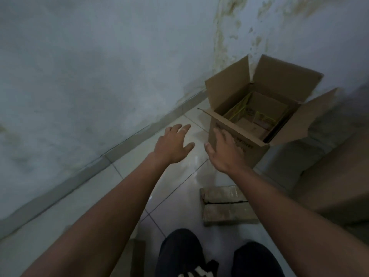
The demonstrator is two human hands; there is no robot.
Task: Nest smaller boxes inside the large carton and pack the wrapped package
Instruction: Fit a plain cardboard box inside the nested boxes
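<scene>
A large brown carton [257,154] stands open on the tiled floor in the corner, its flaps up and out. Smaller boxes [259,114] with yellow markings lie nested inside it. My right hand [223,150] is spread, fingers apart, in front of the carton's near side; whether it touches the cardboard I cannot tell. My left hand [173,144] hovers open to the left of the carton, over the floor, holding nothing. The wrapped package [225,206], flat and covered in clear film, lies on the floor below my right forearm, partly hidden by it.
A stained wall [99,76] with a grey skirting runs along the left and behind the carton. A big pale shape [335,176], blurred, stands right of the carton. My dark-clad knees [209,256] are at the bottom. A flat cardboard piece [135,254] lies near them.
</scene>
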